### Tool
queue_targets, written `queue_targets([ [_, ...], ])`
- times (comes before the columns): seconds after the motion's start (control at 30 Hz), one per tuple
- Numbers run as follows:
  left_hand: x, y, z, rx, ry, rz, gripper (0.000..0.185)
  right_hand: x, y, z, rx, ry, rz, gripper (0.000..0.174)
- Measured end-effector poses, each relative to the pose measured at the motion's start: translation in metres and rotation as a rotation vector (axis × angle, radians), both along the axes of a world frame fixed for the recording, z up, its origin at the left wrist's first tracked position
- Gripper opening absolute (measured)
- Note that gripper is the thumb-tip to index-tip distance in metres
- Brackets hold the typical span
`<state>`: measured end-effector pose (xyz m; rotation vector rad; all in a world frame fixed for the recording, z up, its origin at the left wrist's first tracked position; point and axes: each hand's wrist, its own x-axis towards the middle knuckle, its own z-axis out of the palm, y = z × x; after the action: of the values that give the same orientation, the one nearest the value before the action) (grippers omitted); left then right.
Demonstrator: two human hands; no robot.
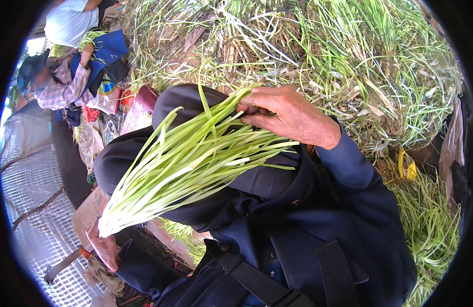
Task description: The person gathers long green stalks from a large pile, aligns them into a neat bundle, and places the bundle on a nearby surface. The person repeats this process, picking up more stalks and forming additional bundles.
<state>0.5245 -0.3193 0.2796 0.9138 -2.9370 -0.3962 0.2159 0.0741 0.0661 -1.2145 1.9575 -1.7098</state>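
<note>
A bunch of leafy green stalks, resembling garlic chives [190,161], lies slantwise across my dark-clothed knees. Its pale, even butt ends point to the lower left, where my left hand [104,245] grips them; the bunch hides part of that hand. At the leafy end, my right hand [290,113] pinches some green blades between thumb and fingers. The tips fan out loosely under and beside the right hand, and a few blades stick up above the rest.
Beyond my knees spreads a large heap of uncleaned stalks [336,61] with roots and dry leaves. More greens [424,222] lie at my right, near a yellow strip [407,167]. A co-worker [62,84] sits at upper left holding greens. Mesh sheeting [44,192] covers the left side.
</note>
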Motion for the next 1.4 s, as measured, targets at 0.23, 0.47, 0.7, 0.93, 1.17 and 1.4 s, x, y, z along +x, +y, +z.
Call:
queue_targets([
  [0.23,-0.013,-0.005,-0.005,0.161,0.23,-0.313,0.01,-0.001,0.001,-0.004,0.036,0.037,0.055,0.021],
  [0.47,-0.026,0.003,0.011,-0.016,0.247,-0.251,0.015,0.0,0.003,0.006,0.029,0.042,-0.166,0.022],
  [0.7,-0.061,0.0,0.035,-0.217,0.285,-0.19,0.026,-0.006,-0.001,0.015,0.081,0.291,-0.416,0.015],
  [0.93,-0.122,0.024,0.046,-0.431,0.439,-0.337,0.009,-0.016,0.003,0.017,0.105,0.365,-0.554,0.014],
  [1.17,-0.168,0.052,0.047,-0.637,0.541,-0.407,0.012,-0.029,0.008,0.005,0.051,0.28,-0.738,0.008],
  [1.4,-0.199,0.068,0.046,-0.723,0.508,-0.326,0.032,-0.071,0.031,-0.044,0.207,-0.06,-1.019,0.017],
])
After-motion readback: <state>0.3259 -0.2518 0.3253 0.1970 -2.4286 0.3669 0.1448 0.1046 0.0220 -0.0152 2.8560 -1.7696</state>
